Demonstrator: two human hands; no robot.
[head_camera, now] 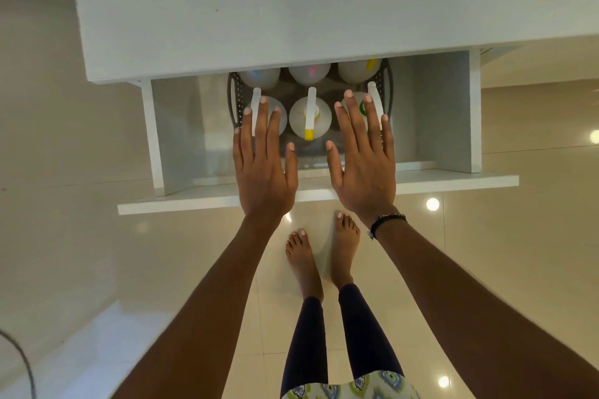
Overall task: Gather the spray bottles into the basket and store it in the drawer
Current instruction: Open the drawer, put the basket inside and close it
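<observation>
Head view: only one camera, looking straight down from the person's head.
Drawer (447,113): white, pulled out from under a white counter (259,10); its front panel lies nearest the person.
Basket (234,104): grey, with holes in the wall, standing inside the drawer, near the middle, partly under the counter edge.
Spray bottles: six are inside the basket, in two rows of three. The middle bottle of the front row (310,116) has a yellow nozzle tip; the back row (309,72) is half hidden by the counter.
Left hand (264,168): flat, palm down, fingers spread, above the left side of the basket; it holds nothing. If it touches a bottle, I cannot tell.
Right hand (366,165): also flat with fingers spread, above the right side of the basket, holding nothing. A dark bracelet (387,222) is on the wrist.
Floor (64,139): shiny beige tiles; two bare feet (324,253) stand just before the drawer front.
</observation>
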